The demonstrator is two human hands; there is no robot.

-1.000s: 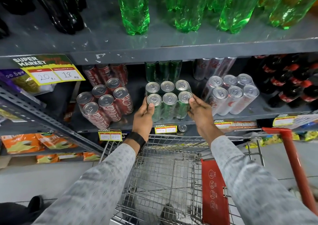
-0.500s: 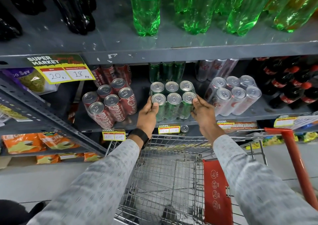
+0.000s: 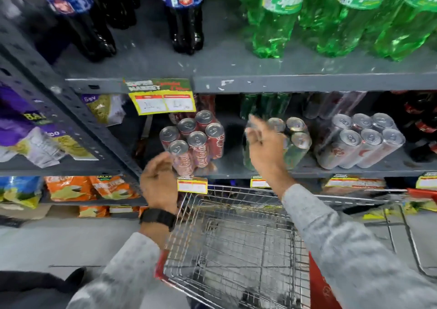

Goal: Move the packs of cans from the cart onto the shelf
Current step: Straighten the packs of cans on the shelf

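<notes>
Neither hand grips: right hand (image 3: 264, 143) loose-fingered before green can pack (image 3: 293, 143) on grey shelf (image 3: 307, 172); left hand (image 3: 158, 181) open, near red pack (image 3: 196, 140); cart (image 3: 236, 249) below; motion blur hides contact.

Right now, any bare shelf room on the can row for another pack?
Bare strip between the red can pack and green can pack, partly behind the right hand. Green pack to silver can pack: crowded. Left hand fronts the red pack.
</notes>
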